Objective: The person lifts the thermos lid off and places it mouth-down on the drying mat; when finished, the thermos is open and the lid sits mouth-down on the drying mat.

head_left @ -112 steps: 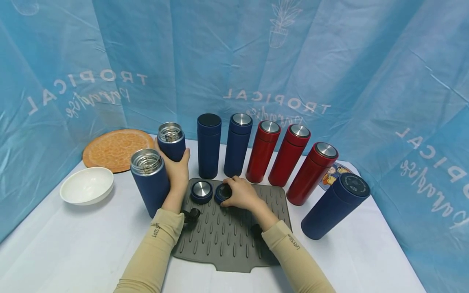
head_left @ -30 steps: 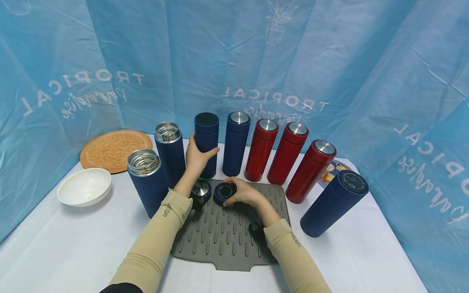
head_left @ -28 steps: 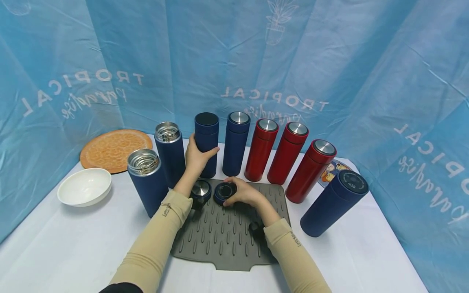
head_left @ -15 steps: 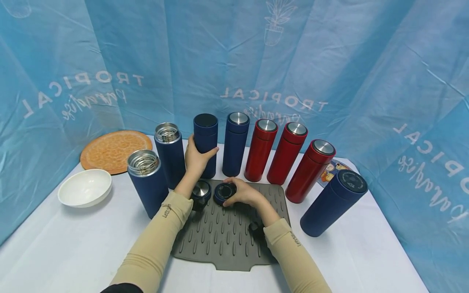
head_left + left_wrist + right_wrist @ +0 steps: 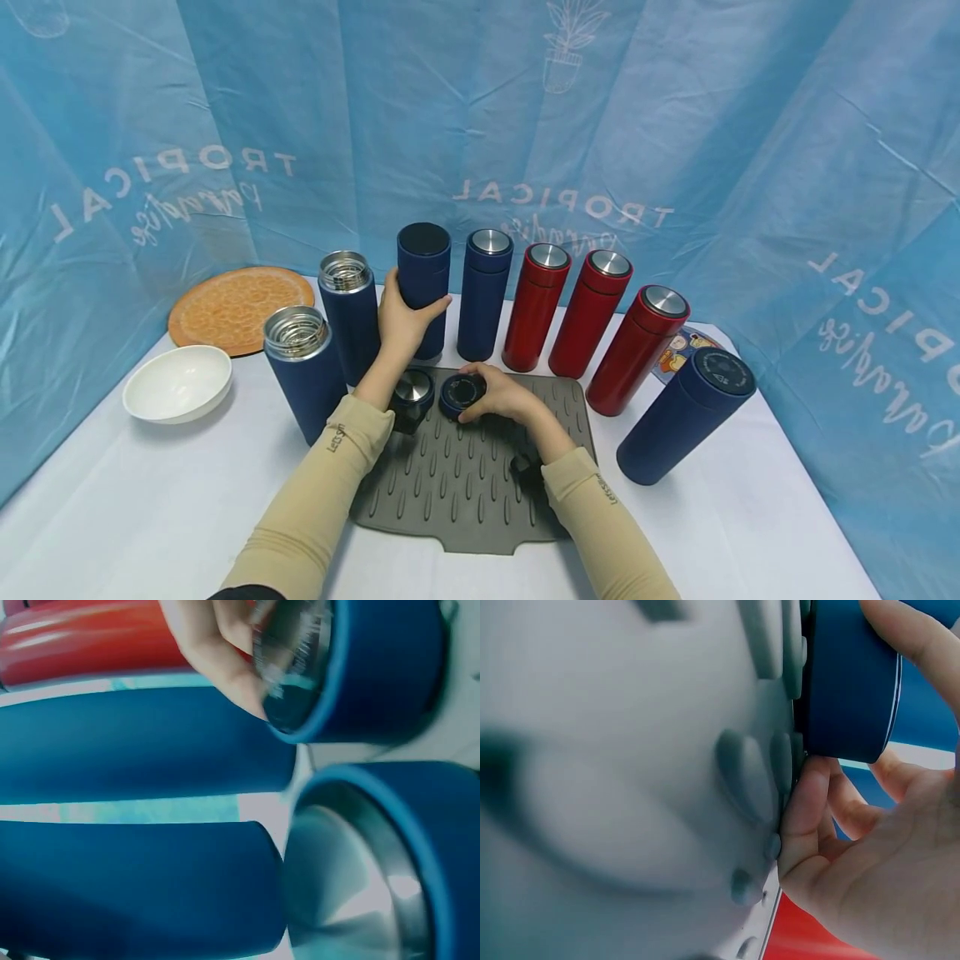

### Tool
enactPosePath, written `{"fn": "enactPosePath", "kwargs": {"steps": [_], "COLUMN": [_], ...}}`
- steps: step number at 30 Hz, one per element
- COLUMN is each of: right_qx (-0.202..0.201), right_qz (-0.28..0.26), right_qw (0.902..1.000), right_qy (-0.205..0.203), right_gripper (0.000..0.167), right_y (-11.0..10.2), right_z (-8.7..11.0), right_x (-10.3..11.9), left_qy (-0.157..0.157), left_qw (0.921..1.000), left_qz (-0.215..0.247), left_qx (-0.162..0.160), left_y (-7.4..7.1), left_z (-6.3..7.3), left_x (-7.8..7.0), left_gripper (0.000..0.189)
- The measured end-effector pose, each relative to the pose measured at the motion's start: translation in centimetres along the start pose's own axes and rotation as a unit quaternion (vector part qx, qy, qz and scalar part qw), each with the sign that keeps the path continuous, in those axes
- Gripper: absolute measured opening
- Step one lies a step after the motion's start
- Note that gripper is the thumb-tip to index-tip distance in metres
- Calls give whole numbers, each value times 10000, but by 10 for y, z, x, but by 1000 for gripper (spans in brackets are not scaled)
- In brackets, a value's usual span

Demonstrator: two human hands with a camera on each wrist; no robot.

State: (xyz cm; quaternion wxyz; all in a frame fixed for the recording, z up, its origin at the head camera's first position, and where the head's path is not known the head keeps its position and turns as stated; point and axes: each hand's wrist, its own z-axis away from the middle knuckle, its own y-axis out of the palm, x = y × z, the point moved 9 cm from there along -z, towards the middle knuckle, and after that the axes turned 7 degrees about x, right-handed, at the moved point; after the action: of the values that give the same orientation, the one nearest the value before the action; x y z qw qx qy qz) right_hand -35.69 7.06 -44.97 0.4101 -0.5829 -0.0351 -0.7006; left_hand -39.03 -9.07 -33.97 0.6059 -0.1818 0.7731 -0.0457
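Observation:
My left hand [image 5: 402, 323] grips a blue thermos bottle with a black top [image 5: 424, 260], fingers and thumb round its side, at the back of the table. The bottle's base sits just beyond the mat's far edge. My right hand [image 5: 497, 392] holds a blue bottle lid with a black top [image 5: 462, 395] on the grey mat [image 5: 465, 492]. In the right wrist view, my fingers and thumb close round that lid's side [image 5: 851, 682]. Beside it lies a second blue lid with a steel top [image 5: 412, 388], partly behind my left wrist; it looms large in the left wrist view.
Two uncapped blue bottles [image 5: 300, 367] stand at left, near a white bowl [image 5: 178, 383] and an orange round mat [image 5: 238, 308]. To the right stand a blue bottle with a steel top [image 5: 483, 300], several red bottles [image 5: 536, 312] and another blue bottle [image 5: 678, 425].
My left hand has gone from an uncapped blue bottle to the black-topped one, which has just risen slightly. The right hand has stayed on the lid.

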Motion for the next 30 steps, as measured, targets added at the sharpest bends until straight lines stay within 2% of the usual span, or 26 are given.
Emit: {"fn": "enactPosePath", "kwargs": {"steps": [9,17,25,30], "right_qx": [26,51,18,-178], "right_qz": [21,87,149,275], "right_qw": [9999,9999,9999,9995], "right_qy": [-109,-88,-85,-17], "right_gripper": [75,75,75,76], "right_y": [1,2,1,-5], "right_z": [1,0,0,11], "right_x": [3,3,4,11], "left_qy": [310,514,622,729], "left_qw": [9986,9977,9964,9954], "left_qz": [357,302,361,230], "left_qx": [240,314,459,578], "left_y": [-6,-19,-26,-26], "left_z": [17,39,53,59], "left_x": [-26,-40,-45,-46], "left_gripper": [85,80,79,77]}}
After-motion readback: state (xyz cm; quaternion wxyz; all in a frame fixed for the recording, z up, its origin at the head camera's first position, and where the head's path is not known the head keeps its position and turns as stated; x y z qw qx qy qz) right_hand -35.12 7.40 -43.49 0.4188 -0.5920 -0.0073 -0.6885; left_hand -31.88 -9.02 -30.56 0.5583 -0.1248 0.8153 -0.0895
